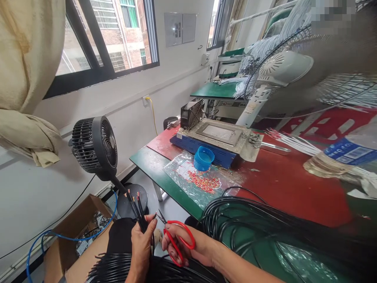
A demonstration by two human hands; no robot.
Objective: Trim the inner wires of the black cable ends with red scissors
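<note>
My left hand (142, 245) grips a small bunch of black cables (136, 208) that stick upward with stripped copper tips. Close to its right, my right hand (188, 245) holds red-handled scissors (176, 239), their short blades pointing up-left toward the cable bunch without touching it. A large bundle of black cables (253, 228) lies coiled over the green table edge and runs down across my lap, where more black cable ends (112, 267) fan out.
A black floor fan (96, 147) stands left of the table. A cardboard box (73, 236) with a blue cable sits below. On the red mat (282, 181) are a blue-based machine (218, 139), a blue cup (204, 158), a plastic bag with red bits (203, 181) and a bottle (344, 155).
</note>
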